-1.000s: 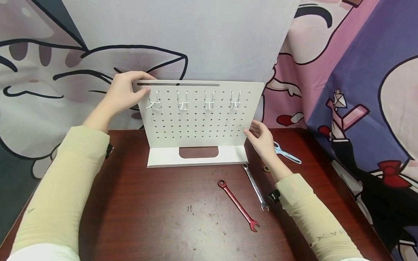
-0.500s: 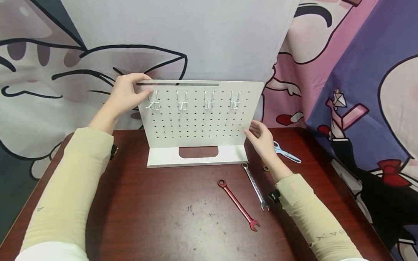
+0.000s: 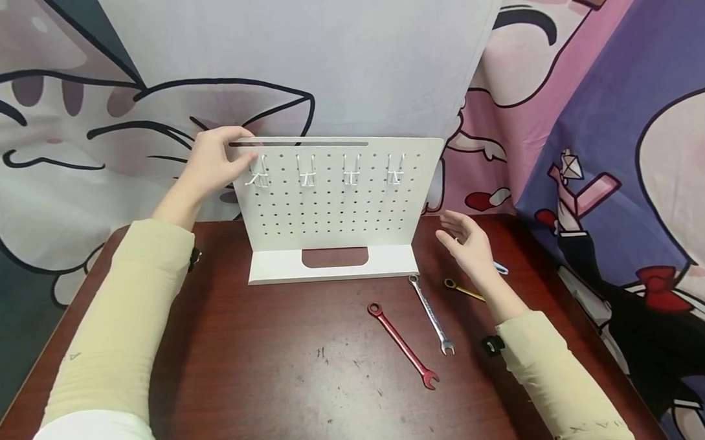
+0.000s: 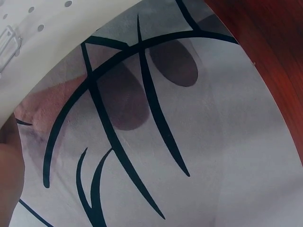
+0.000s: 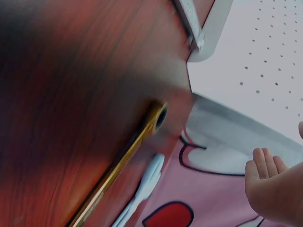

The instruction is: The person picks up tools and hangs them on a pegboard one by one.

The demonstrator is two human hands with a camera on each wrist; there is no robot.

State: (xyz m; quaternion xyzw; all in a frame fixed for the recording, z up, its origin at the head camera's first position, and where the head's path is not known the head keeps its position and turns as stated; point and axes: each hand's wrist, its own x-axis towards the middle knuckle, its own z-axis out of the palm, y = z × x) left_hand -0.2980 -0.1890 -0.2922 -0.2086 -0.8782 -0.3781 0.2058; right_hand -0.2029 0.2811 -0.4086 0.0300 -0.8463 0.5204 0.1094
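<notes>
A white pegboard (image 3: 330,240) stands upright on its flat foot at the back of the table. Several white hooks (image 3: 351,176) hang along its upper rows. My left hand (image 3: 213,161) grips its top left corner, thumb in front and fingers behind; in the left wrist view only part of the hand (image 4: 10,175) shows beside the board's edge (image 4: 57,42). Apart from the board's right edge, my right hand (image 3: 469,247) hovers with nothing in it, fingers loosely bent. The right wrist view shows this hand (image 5: 279,189) beyond the board's side.
A red wrench (image 3: 402,345) and a silver wrench (image 3: 431,314) lie in front of the board. A yellow wrench (image 3: 464,290) and light blue scissors (image 3: 500,268) are partly covered by my right forearm. Printed cloth (image 3: 382,57) hangs behind the table (image 3: 258,366).
My right hand has let go of the board's right edge and moved right, uncovering more of the yellow wrench and covering most of the scissors. The left hand keeps its grip.
</notes>
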